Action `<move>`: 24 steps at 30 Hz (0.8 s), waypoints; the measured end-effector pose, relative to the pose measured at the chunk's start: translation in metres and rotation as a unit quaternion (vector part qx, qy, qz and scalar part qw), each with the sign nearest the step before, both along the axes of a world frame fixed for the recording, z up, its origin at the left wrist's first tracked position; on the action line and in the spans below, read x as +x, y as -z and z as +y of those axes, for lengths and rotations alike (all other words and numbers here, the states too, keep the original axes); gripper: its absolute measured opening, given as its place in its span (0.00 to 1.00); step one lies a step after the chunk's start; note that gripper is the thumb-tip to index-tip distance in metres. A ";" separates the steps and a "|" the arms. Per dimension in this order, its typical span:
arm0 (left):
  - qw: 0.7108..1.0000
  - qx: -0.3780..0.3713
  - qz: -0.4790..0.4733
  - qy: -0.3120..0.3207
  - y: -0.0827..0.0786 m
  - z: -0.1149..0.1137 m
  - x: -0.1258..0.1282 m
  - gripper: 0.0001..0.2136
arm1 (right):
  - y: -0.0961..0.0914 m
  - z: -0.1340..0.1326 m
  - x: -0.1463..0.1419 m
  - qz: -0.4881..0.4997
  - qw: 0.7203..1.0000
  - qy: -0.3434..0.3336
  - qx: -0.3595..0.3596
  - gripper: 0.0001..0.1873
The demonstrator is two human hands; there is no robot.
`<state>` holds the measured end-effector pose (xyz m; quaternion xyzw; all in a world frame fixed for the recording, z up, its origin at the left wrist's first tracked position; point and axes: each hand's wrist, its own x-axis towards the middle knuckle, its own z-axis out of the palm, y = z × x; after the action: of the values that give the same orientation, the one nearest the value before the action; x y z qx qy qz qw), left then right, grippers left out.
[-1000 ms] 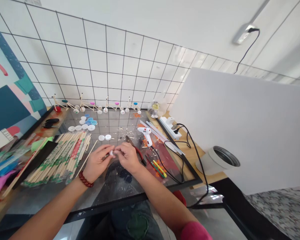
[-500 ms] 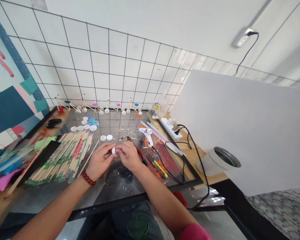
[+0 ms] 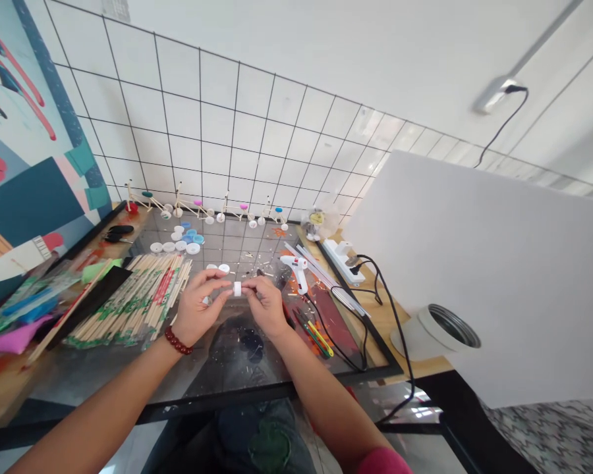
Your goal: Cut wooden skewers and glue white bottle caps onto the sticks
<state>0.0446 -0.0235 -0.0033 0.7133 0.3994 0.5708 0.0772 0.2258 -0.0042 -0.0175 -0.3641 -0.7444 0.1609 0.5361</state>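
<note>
A small white bottle cap (image 3: 237, 288) is held up on edge above the dark glass tabletop. My left hand (image 3: 202, 306), with a red bead bracelet at the wrist, has its thumb and index fingertip at the cap's left side. From the other side my right hand (image 3: 265, 306) pinches at the cap with thumb and fingers. Its fingertips partly hide what they grip. Just behind my hands lies another white cap (image 3: 224, 268). A white glue gun (image 3: 296, 271) rests to the right of my right hand.
Wrapped chopsticks (image 3: 133, 296) lie in a pile on the left. Loose white and blue caps (image 3: 192, 248) sit farther back. Small stick-and-cap models (image 3: 227, 210) line the black wire grid. A power strip (image 3: 343, 262), cables, a green-and-yellow cutter (image 3: 321, 339) and a pale can (image 3: 432, 332) are on the right.
The cap has turned and now shows more of its side, with both hands still at it. My left fingers have spread slightly. The view has shifted, moving the scene a little right.
</note>
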 end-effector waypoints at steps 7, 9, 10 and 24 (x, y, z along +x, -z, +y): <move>0.996 0.017 0.084 -0.005 0.002 0.001 -0.003 0.06 | 0.001 0.000 0.000 -0.017 1.000 0.001 0.010 0.07; 0.995 0.018 0.096 -0.011 0.000 0.000 -0.003 0.06 | 0.001 0.000 0.001 -0.017 1.000 0.005 0.000 0.07; 0.995 0.022 0.099 -0.014 -0.001 -0.001 -0.003 0.06 | 0.001 -0.001 0.001 -0.020 1.000 0.006 0.001 0.08; 0.998 -0.044 0.016 -0.053 0.009 0.008 -0.004 0.04 | -0.005 -0.004 0.000 -0.020 0.999 -0.030 -0.039 0.26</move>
<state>0.0401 -0.0151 -0.0119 0.6963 0.4624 0.5443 0.0716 0.2256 -0.0078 -0.0120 -0.3653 -0.7590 0.1988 0.5009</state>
